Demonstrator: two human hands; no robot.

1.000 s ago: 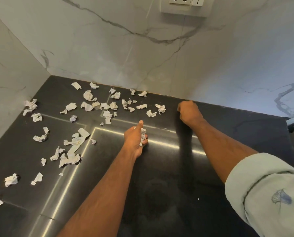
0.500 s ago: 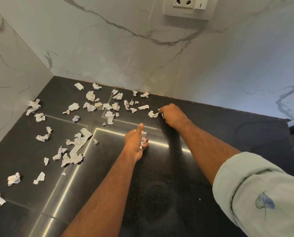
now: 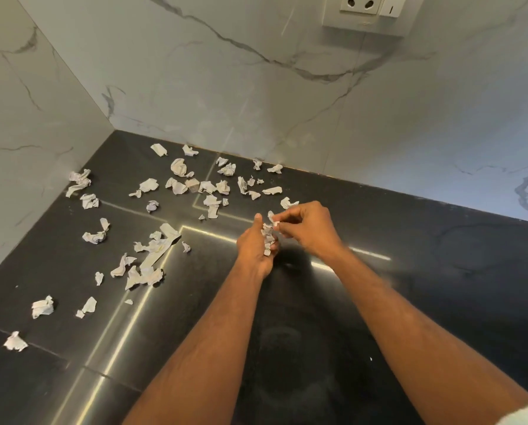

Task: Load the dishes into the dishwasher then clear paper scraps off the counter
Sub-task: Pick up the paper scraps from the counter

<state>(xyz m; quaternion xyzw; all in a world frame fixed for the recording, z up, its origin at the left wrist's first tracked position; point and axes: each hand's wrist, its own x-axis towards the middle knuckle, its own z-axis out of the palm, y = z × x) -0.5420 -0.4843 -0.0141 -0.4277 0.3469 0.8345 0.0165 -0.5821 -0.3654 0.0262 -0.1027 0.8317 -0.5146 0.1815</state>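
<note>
Right hand [image 3: 308, 226] pinches one scrap [image 3: 277, 223] over the cupped left hand [image 3: 256, 245], whose curled fingers cradle a wad [image 3: 268, 239] as a collecting bin, while most scraps [image 3: 177, 185] lie strewn left and far on the counter [image 3: 440, 271].

The table [image 3: 410, 271] is glossy dark stone with polished reflections; crumpled matt white paper scraps [image 3: 152, 256] lie toward nine o'clock; walls [image 3: 226, 87] are smooth veined marble.
</note>
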